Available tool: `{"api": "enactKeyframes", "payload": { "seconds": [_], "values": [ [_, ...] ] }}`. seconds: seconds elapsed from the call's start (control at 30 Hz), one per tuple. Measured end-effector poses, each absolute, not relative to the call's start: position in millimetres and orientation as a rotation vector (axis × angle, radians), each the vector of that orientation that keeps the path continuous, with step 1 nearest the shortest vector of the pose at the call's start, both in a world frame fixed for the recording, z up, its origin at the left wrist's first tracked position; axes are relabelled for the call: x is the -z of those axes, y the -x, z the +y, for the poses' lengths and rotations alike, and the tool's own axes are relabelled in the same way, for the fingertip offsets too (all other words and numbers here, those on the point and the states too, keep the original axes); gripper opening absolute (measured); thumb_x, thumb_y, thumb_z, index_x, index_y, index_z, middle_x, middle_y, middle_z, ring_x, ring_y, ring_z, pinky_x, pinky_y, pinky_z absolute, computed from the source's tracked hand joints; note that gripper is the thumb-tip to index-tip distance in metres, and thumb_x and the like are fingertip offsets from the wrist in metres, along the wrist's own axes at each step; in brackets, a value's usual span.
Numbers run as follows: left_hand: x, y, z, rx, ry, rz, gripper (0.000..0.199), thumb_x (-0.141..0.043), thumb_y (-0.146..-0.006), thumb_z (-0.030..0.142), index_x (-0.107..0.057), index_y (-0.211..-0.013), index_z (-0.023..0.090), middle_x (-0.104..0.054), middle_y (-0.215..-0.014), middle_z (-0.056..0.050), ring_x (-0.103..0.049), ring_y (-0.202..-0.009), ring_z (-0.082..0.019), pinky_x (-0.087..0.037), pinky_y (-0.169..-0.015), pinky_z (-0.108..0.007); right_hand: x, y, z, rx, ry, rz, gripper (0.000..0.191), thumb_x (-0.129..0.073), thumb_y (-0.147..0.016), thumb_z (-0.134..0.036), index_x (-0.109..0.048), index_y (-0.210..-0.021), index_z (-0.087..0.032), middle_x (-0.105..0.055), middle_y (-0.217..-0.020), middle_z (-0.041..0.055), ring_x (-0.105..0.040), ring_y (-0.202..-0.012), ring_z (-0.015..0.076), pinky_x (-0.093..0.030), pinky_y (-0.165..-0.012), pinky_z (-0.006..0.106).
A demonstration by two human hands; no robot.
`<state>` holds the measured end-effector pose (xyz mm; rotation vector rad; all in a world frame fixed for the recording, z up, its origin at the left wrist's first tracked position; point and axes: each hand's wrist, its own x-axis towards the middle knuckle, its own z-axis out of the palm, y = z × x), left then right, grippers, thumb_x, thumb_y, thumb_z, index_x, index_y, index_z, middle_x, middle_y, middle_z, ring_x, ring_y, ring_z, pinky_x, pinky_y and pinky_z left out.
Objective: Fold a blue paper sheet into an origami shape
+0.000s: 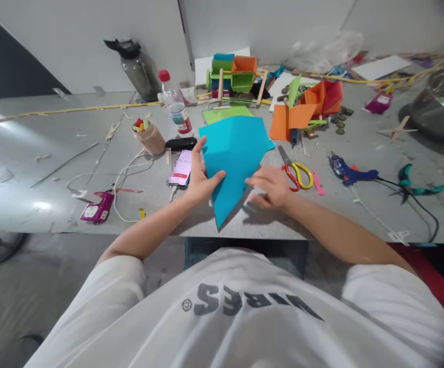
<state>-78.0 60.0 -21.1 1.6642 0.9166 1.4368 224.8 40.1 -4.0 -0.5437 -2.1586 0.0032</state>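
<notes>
A bright blue sheet of paper [237,148] is tilted up in front of me, its lower corner pointing towards the table's near edge. My left hand [202,179] grips its left side, thumb across the front and the fingers partly behind it. Beside the lower right edge is my right hand [270,188], its fingers stretched out and apart; a fingertip meets or nearly meets the paper there. Just right of that hand lie scissors [296,171] with red and yellow handles. A phone [181,167] with a lit screen rests left of the paper.
Behind stand paper-box models on sticks [233,74] and orange folded pieces [302,112]. A bottle [179,115], a dark jug [139,74] and a cup of markers [148,137] are at left. A blue glue gun [350,171] and pliers [417,186] lie right.
</notes>
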Motion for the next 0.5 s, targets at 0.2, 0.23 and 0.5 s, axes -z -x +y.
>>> {"api": "enactKeyframes", "payload": {
  "seconds": [0.2,0.23,0.5],
  "values": [
    [44,79,53,-1.47,-1.589,0.77,0.147,-0.099,-0.1,0.088,0.001,-0.202,0.052,-0.084,-0.164,-0.014,-0.092,-0.12,-0.033,-0.076,-0.104,-0.052,19,-240,79,-0.934,1.128,-1.297,0.084,-0.1,-0.089,-0.094,-0.057,-0.135,-0.038,-0.077,-0.11,0.0018,-0.076,-0.083,0.0261,-0.064,-0.059,0.04],
    [45,79,50,-1.46,-1.575,0.785,0.143,-0.096,-0.104,0.086,0.002,-0.202,0.051,-0.088,-0.156,-0.012,-0.091,-0.112,-0.031,-0.075,-0.101,-0.05,19,-241,82,-0.996,1.113,-1.261,0.086,-0.103,-0.087,-0.091,-0.054,-0.134,-0.039,-0.076,-0.106,-0.0006,-0.074,-0.079,0.025,-0.064,-0.059,0.04],
    [48,91,46,-1.57,-1.784,1.081,0.075,-0.087,-0.113,0.081,-0.06,-0.169,0.039,-0.084,-0.131,-0.007,-0.083,-0.099,-0.025,-0.072,-0.093,-0.045,22,-245,76,-0.62,0.933,-1.463,0.064,-0.103,-0.1,-0.077,-0.057,-0.124,-0.039,-0.067,-0.089,-0.004,-0.071,-0.072,0.024,-0.065,-0.065,0.042]
  ]
}}
